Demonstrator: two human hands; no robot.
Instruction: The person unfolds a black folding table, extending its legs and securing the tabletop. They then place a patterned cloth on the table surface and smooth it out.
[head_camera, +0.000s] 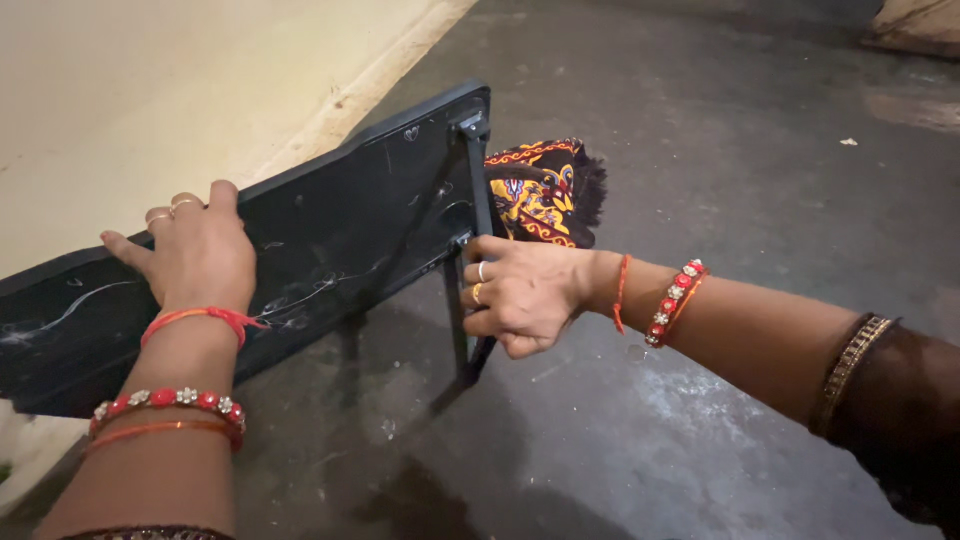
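L hand (195, 255) lies flat, fingers spread, on tilted scratched black board (300, 235); R hand (520, 295) is clenched round its thin black metal folding leg (470, 300). Risk, imo: fingers pinched at hinge if leg snaps; board could slip.

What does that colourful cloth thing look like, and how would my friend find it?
Start at the big black board tilted on its edge along the pale wall, above the grey floor. Go to its far end, just past the thin black metal leg that the right hand grips. There sits the patterned cloth: dark, with yellow, red and blue designs and a fringed edge, the only colourful thing on the floor.
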